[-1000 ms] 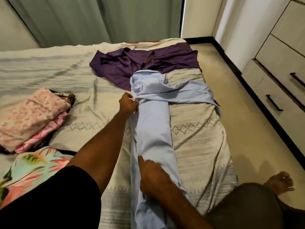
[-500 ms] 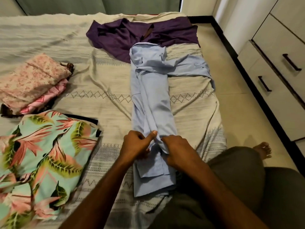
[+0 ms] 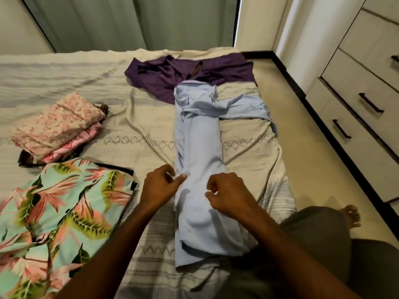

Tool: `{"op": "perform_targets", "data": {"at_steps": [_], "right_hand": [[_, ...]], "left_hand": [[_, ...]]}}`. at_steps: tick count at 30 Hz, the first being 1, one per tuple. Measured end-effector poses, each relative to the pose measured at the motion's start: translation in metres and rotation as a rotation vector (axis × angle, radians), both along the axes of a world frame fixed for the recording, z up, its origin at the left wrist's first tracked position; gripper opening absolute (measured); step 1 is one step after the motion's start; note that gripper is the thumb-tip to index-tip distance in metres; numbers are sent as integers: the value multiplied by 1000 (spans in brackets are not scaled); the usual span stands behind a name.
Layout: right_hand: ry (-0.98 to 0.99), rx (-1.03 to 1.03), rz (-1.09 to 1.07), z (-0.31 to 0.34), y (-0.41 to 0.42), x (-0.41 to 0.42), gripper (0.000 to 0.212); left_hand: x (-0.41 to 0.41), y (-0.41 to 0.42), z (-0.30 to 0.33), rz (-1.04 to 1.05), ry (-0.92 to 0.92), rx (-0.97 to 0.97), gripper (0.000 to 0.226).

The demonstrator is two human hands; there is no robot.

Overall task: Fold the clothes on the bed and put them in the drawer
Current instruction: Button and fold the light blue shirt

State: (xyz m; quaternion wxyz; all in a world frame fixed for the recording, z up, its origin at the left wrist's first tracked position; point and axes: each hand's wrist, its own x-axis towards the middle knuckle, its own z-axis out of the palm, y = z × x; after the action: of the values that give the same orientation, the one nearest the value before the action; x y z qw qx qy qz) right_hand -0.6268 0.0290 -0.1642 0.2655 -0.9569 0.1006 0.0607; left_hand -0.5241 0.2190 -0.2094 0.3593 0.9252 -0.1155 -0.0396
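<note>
Pale blue cotton shirt, folded into a long strip, near the bed's right edge; no readable label. Left hand touching its left side, fingers loosely curled. Right hand over it, loosely curled, holding nothing.

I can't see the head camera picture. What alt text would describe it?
Two bare hands, left hand and right hand, hover over a long pale-blue shirt folded lengthwise on a cream bedspread. A crumpled purple garment lies beyond.
</note>
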Motion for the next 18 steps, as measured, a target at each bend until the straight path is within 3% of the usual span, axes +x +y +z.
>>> {"op": "perform_targets", "data": {"at_steps": [3, 6, 12, 15, 18], "right_hand": [[-35, -15, -90, 0, -44, 34, 10], [-30, -55, -112, -5, -86, 65, 20], [34, -193, -55, -23, -153, 125, 29], [57, -229, -69, -35, -191, 157, 24], [20, -258, -135, -45, -228, 182, 23]], "left_hand": [[68, -27, -12, -179, -158, -118, 43], [138, -61, -22, -339, -183, 79, 61], [228, -111, -17, -469, -278, 483, 70], [247, -111, -34, -421, -329, 488, 72], [247, -104, -56, -273, -337, 370, 62]]}}
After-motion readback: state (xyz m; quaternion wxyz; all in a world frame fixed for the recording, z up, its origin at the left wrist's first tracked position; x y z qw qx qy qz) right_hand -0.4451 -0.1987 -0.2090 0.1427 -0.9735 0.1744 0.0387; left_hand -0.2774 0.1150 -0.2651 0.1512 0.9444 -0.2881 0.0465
